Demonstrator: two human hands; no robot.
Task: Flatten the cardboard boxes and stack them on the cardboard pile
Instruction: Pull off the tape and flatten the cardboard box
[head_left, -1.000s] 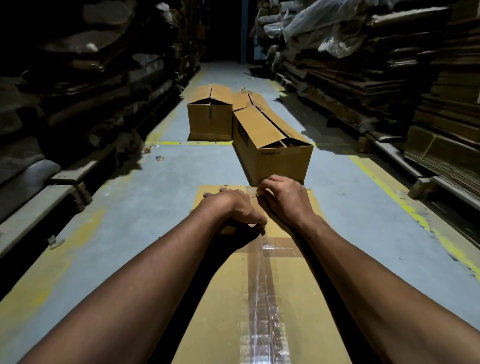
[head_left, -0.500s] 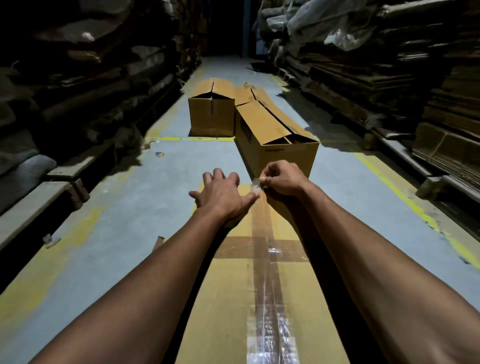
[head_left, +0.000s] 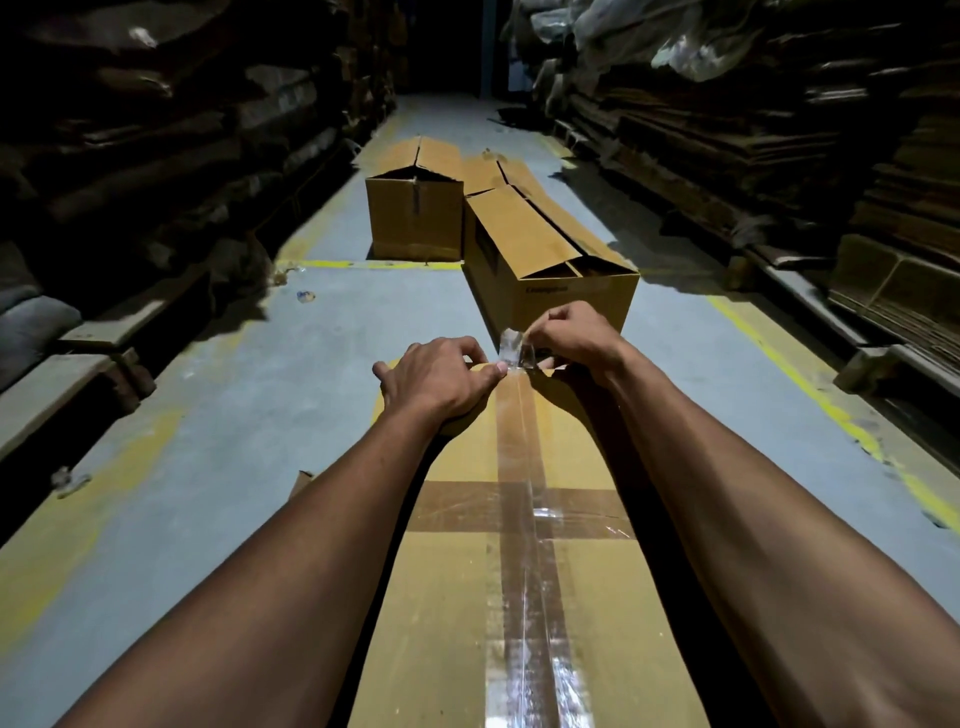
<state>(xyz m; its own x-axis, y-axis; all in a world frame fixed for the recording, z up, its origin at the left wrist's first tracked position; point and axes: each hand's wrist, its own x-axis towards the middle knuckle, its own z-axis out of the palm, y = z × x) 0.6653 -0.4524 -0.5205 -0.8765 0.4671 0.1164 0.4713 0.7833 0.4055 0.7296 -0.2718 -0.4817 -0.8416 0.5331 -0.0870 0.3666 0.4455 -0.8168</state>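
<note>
We see a matt brown cardboard box (head_left: 457, 597) sealed with glossy clear plastic tape (head_left: 524, 582), lying on a smooth, dull grey painted floor (head_left: 249, 415).

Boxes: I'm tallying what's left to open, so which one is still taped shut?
The nearest box, under both hands. Clear tape runs along its top, the right hand peeling its end; the two boxes beyond gape open.

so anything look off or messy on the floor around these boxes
Mostly tidy. Small scraps of litter lie on the grey floor left of the boxes, near the yellow line. The tape end on the near box is lifted only because the right hand pinches it.
</note>
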